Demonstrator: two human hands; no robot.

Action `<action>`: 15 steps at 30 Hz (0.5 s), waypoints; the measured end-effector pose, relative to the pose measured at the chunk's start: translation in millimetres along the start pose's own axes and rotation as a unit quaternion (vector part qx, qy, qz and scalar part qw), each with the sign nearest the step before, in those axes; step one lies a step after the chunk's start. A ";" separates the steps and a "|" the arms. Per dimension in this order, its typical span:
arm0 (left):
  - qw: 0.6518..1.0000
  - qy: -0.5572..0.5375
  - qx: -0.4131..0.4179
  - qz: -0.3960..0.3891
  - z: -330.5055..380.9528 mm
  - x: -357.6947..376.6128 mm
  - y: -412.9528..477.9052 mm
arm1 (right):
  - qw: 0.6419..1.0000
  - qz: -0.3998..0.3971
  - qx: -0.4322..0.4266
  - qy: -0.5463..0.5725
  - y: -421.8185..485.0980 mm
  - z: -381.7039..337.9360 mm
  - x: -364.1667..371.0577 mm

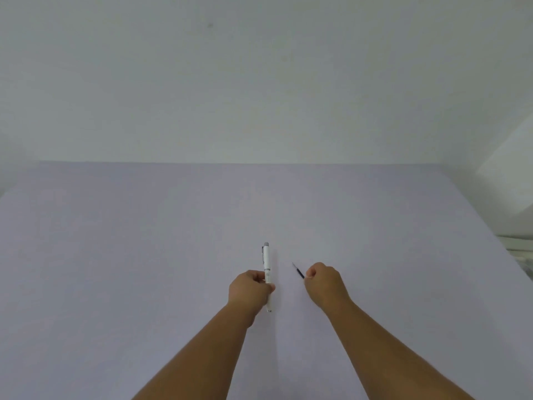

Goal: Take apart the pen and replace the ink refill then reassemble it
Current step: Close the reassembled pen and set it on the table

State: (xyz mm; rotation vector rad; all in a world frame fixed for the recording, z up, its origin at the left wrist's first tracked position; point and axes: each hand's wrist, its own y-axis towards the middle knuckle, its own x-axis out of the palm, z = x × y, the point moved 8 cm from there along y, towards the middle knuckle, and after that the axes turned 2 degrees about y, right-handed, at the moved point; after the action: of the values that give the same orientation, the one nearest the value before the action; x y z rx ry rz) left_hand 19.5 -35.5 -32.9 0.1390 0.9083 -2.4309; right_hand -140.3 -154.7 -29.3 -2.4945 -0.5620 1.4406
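A white pen [267,262] with a grey cap end and a metal clip points away from me over the lilac table [144,241]. My left hand [250,291] is closed around its lower half, and the silver tip sticks out below my fist. To the right, my right hand [323,281] pinches a thin dark ink refill [298,271], whose pointed end slants up and to the left. Most of the refill is hidden inside my fingers. The two hands are a short gap apart.
A pale wall rises behind the table's far edge. The table's right edge runs diagonally down toward a white object [519,246] at the far right.
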 end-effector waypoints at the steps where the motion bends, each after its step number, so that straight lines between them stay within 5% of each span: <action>1: 1.000 0.010 -0.004 0.009 -3.9 1.0 2.8 | 1.000 0.000 0.002 -0.006 -0.5 2.6 4.3; 15: 0.994 0.104 -0.015 0.041 -19.4 16.1 20.0 | 1.000 -0.018 0.013 0.021 -8.0 -7.7 35.2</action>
State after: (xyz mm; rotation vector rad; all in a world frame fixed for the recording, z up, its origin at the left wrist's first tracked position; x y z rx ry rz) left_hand 14.5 -43.0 -63.7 0.4180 1.0078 -2.3560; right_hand -119.5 -132.5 -50.3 -2.4749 -0.5727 1.3719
